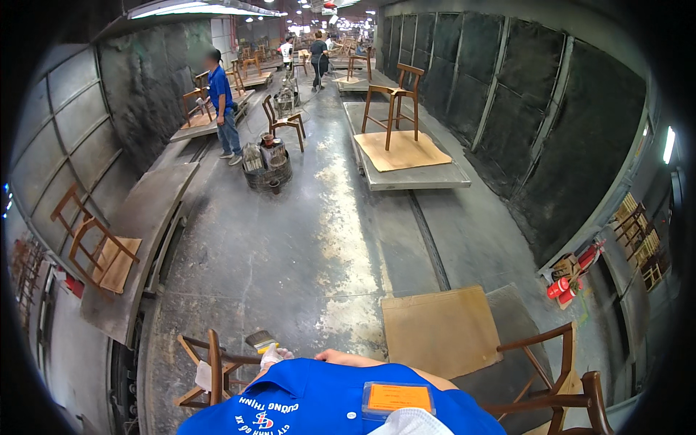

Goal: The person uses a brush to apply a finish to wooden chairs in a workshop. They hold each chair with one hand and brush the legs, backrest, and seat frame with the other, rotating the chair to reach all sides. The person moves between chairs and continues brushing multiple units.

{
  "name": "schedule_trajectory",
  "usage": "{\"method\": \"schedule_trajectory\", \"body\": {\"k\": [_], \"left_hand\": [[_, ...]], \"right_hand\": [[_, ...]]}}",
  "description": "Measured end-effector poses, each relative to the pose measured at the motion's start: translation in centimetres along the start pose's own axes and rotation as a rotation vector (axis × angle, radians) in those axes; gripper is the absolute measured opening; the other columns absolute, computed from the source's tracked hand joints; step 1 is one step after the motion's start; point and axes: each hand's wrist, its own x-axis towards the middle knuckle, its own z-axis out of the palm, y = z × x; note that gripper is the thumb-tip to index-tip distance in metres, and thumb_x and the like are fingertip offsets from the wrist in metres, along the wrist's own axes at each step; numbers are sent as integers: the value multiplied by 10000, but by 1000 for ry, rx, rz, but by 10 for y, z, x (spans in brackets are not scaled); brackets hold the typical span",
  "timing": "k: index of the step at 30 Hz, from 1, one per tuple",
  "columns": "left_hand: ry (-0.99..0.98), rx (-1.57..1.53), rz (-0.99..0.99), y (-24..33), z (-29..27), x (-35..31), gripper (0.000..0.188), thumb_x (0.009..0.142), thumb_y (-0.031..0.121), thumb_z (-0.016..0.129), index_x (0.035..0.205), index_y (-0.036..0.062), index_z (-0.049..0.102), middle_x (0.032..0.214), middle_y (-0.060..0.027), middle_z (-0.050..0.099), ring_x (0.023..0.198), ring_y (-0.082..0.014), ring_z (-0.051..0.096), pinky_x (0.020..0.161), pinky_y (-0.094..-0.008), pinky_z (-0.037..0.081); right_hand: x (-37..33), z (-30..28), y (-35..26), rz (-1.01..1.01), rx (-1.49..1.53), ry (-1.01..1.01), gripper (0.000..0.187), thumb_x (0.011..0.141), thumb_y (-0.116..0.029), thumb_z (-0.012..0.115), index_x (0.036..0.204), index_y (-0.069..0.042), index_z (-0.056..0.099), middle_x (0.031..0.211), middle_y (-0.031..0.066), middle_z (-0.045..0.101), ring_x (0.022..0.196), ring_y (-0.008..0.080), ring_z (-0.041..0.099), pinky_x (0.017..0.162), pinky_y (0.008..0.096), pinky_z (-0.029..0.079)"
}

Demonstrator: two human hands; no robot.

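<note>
My left hand (272,357), in a pale glove, is closed around a flat paintbrush (262,341) with a yellow band and dark bristles. Just left of it a brown wooden chair (213,366) stands partly in view, with a white patch on its frame. My right hand (330,355) reaches in from the right in front of my blue shirt; its fingers are mostly hidden and I cannot make out anything in it. Another brown wooden chair (562,400) shows at the lower right, beside a brown cardboard sheet (438,330).
Wooden chairs stand on low platforms at left (148,210) and right (417,178). A dark tub (267,176) of brushes and cans sits mid-floor near a chair (286,123). A person in blue (220,90) stands beyond. Floor rails (429,243) run lengthwise; red extinguishers (563,290) are at right.
</note>
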Motion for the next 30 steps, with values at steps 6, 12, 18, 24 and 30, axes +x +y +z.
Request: {"method": "schedule_trajectory", "body": {"k": [6,12,18,24,30], "left_hand": [[-148,148,87,9,9,-13,425,1034,447,649,913,43,601,849,-129,685,729,-328,694,708,-476,627],[-90,376,241,15,4,-44,425,1025,422,657,903,17,628,827,-136,704,724,-305,724,706,-442,630],[46,562,313,14,-12,-62,427,1018,414,668,904,4,636,815,-143,703,713,-306,725,693,-437,627],[113,671,328,10,-34,-57,428,1013,410,676,909,-4,642,810,-150,701,707,-310,724,676,-440,625],[146,732,313,9,-48,-41,430,1008,406,683,914,-12,648,805,-157,700,700,-314,723,660,-444,623]], "right_hand": [[33,-14,-15,71,-622,494,361,909,-469,774,1107,-166,775,1034,108,785,1017,323,738,893,455,568],[49,7,-17,179,-192,-77,443,968,-493,715,1252,-153,736,1119,137,773,1062,254,723,895,443,567],[55,-29,22,-44,-497,289,296,910,-383,777,1064,-130,779,988,98,787,913,253,742,807,404,567],[-95,-105,91,478,-131,245,510,1011,-549,640,1039,-56,768,910,67,746,774,202,678,679,411,550],[-267,-54,62,550,776,397,454,1009,-481,698,1210,-78,749,1099,79,786,966,217,741,857,388,612]]}}
